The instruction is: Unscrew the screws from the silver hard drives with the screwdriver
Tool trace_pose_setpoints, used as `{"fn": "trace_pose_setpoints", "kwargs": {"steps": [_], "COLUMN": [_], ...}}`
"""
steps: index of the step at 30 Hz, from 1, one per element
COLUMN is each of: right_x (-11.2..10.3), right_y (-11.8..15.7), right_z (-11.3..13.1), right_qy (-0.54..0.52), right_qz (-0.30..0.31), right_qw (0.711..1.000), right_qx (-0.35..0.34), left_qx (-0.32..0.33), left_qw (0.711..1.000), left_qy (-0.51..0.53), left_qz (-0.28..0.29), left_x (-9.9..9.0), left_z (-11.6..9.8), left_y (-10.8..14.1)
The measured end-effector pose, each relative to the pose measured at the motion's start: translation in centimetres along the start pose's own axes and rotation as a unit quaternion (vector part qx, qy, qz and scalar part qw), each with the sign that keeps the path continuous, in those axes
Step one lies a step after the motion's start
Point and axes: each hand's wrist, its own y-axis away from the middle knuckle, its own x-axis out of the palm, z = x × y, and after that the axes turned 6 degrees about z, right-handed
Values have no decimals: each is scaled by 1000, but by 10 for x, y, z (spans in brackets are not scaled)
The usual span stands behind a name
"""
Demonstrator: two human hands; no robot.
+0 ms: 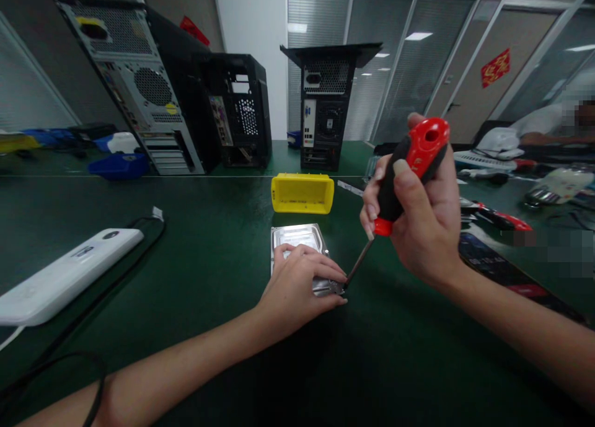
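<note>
A silver hard drive [297, 233] lies on the green table in front of me. Over its near end rests my left hand [302, 278], fingers curled around the right edge and gripping it. My right hand [418, 210] is wrapped around the red and black handle of a screwdriver [430, 142]. The shaft slants down to the left, and its tip is at the drive's near right corner, close to my left fingertips. The screw or hole under the tip is too small to make out.
A yellow bin [302, 194] sits just behind the drive. Computer cases [325, 117] stand along the back. At left is a white power strip [79, 266] with a black cable. Pliers [502, 216] lie at right; a person's arm [553, 123] is beyond.
</note>
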Motion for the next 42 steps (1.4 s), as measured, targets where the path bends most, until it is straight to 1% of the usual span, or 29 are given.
{"fn": "trace_pose_setpoints", "kwargs": {"steps": [10, 13, 17, 22, 24, 28, 31, 34, 39, 42], "right_x": [-3, -4, -3, -1, -1, -4, -6, -5, -3, -2], "right_y": [2, 1, 1, 1, 1, 0, 0, 0, 0, 0], "right_z": [-4, -3, -3, 0, -1, -4, -7, -7, -3, -2], "right_qy": [66, 43, 13, -9, -5, 22, 9, 0, -19, -23], "right_qz": [16, 17, 20, 15, 16, 40, 43, 41, 19, 19], "right_qw": [998, 999, 1000, 1000, 1000, 999, 999, 999, 1000, 999], "right_qx": [17, 24, 5, 0, -3, -9, -17, -7, 9, 14], "left_qx": [0, 5, 6, 6, 9, 8, 5, 7, 5, 7], "left_qw": [1000, 1000, 1000, 1000, 1000, 1000, 1000, 1000, 1000, 1000], "left_qy": [10, 15, 17, 15, 15, 16, 18, 20, 22, 21], "left_qz": [-4, -7, -8, -9, -10, -6, -2, -5, -7, -9], "left_x": [0, 0, 0, 1, 1, 1, 1, 1, 1, 1], "left_z": [-2, -1, -1, 0, 1, 1, 0, 0, 0, 1], "left_y": [0, 0, 0, 1, 1, 1, 0, 0, 0, 0]}}
